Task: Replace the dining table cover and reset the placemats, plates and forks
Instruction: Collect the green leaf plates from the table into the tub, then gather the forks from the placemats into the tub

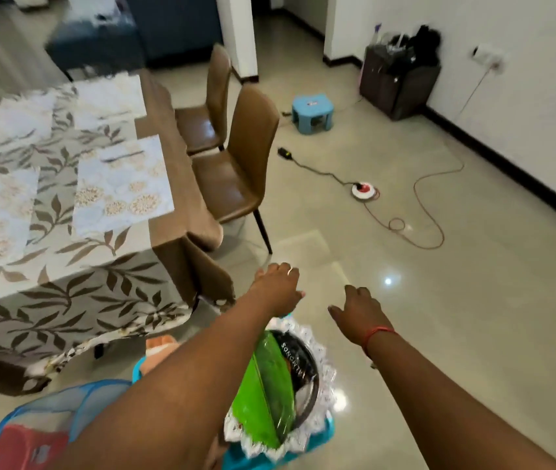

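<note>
The dining table at the left wears a cream cover with brown leaves (76, 286). Several pale floral placemats lie on it; the nearest right one (122, 188) has a fork (122, 157) on its far end. My left hand (278, 288) and my right hand (359, 312) reach out over the floor past the table's near corner, fingers relaxed, holding nothing. Below my left forearm sits a stack of plates (300, 371) with a green leaf-shaped sheet (263, 401) and a white lace doily (324, 378) on a blue stool.
Two brown chairs (235, 164) stand along the table's right side. A blue mesh basket (32, 425) sits at bottom left. On the floor lie a small blue stool (312, 111), a round extension socket (364, 191) and trailing cords (429, 212). A dark cabinet (398, 83) stands by the wall.
</note>
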